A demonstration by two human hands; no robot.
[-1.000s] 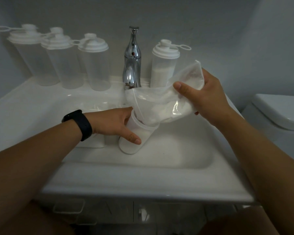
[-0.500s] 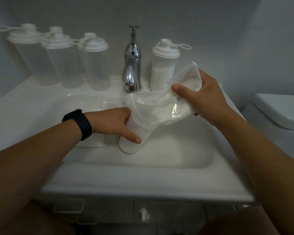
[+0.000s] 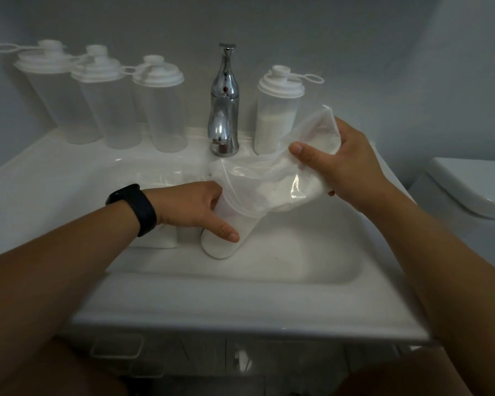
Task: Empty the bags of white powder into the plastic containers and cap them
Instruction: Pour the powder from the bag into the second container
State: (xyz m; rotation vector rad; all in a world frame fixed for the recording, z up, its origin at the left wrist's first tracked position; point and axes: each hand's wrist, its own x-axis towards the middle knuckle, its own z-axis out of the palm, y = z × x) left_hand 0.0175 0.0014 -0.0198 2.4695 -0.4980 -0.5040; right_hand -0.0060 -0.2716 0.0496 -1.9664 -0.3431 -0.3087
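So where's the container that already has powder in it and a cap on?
The capped container with powder stands on the sink's back ledge, just right of the chrome tap, behind the plastic bag that the right hand holds.

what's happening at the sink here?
A person is tipping a clear bag of white powder into an open plastic container that stands in the sink basin. The left hand steadies the container, and the right hand holds the bag's raised end. Powder is still in the bag. Behind, a capped container with powder stands right of the faucet; empty capped ones stand left.
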